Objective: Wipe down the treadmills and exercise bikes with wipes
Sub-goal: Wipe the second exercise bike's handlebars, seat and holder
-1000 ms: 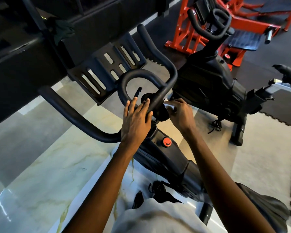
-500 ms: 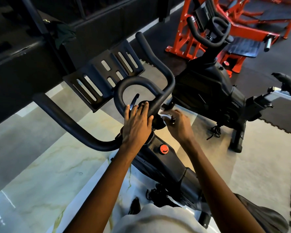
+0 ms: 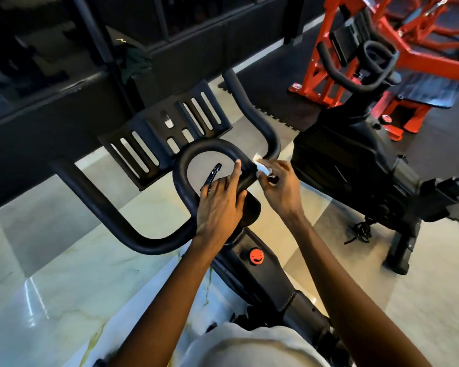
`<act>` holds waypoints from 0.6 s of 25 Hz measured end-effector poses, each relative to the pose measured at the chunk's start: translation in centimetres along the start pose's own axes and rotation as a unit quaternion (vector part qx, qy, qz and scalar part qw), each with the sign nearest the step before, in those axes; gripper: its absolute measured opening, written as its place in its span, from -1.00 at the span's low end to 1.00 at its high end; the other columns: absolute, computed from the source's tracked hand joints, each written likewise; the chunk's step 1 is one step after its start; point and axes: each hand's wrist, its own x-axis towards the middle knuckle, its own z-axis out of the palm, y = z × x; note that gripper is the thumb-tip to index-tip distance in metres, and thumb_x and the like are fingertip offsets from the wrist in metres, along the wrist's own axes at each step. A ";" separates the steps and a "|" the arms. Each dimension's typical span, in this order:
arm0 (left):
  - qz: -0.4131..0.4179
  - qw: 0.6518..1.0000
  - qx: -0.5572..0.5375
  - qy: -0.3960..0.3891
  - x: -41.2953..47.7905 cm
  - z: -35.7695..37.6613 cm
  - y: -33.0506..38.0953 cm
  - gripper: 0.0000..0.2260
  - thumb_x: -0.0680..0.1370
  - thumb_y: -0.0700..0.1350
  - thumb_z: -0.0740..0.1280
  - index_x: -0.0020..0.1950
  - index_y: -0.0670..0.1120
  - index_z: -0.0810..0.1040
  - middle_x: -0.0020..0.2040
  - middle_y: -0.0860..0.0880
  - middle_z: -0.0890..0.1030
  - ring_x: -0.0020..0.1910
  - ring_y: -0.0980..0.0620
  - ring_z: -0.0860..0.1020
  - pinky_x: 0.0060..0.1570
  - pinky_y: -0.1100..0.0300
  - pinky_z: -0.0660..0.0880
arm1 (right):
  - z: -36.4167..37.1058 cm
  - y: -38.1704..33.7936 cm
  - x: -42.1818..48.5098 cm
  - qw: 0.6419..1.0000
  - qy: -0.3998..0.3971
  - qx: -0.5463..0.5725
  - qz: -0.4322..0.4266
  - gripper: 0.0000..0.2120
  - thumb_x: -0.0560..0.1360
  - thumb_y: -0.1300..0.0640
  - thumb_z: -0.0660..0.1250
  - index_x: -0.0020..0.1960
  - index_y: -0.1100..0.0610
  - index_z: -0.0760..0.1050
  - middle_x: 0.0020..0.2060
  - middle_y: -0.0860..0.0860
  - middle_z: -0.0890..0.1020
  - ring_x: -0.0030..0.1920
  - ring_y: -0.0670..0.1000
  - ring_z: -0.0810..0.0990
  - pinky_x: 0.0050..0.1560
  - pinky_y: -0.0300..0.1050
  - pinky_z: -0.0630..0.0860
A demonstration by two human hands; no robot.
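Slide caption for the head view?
Right hand pinches white wipe against black padded handlebar loop; left hand rests on it.

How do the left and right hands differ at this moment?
The left hand, empty, lies on the handlebar loop with its index finger straight; the right hand pinches a white wipe against the loop's right side, fingers bent. Both are at the same loop.

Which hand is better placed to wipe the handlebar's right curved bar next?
Right. The right hand pinches the small white wipe, close below the right curved bar of the black padded handlebar. The left hand rests on the centre loop without a wipe.
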 end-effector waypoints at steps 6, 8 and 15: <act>-0.018 0.999 0.024 -0.028 2.7 0.6 1.0 -0.50 0.68 0.14 0.16 0.60 0.05 0.20 0.31 -0.06 0.57 0.36 -0.06 0.40 0.31 -0.01 0.35 | -1.1 2.7 3.5 0.999 -0.021 0.022 -0.011 -0.73 0.56 0.16 0.41 0.26 0.11 0.62 0.06 -0.03 0.55 0.07 -0.28 0.35 -0.04 -0.40 0.51; -0.034 0.999 0.023 -0.030 2.9 0.8 1.3 -0.48 0.67 0.17 0.15 0.61 0.08 0.17 0.27 -0.06 0.58 0.33 -0.06 0.41 0.29 0.01 0.35 | -1.3 3.2 4.7 1.000 -0.014 0.014 0.022 -0.73 0.57 0.10 0.41 0.25 0.13 0.63 0.00 -0.03 0.53 0.04 -0.18 0.37 -0.08 -0.26 0.52; -0.057 0.993 0.103 -0.003 3.9 0.7 2.7 -0.46 0.62 0.22 0.23 0.59 0.15 0.25 0.38 -0.12 0.35 0.33 -0.09 0.34 0.30 0.01 0.31 | -1.3 4.5 3.2 0.986 -0.107 0.045 -0.118 -0.69 0.52 0.26 0.42 0.22 0.04 0.66 0.10 0.00 0.53 0.04 -0.18 0.50 0.09 -0.36 0.51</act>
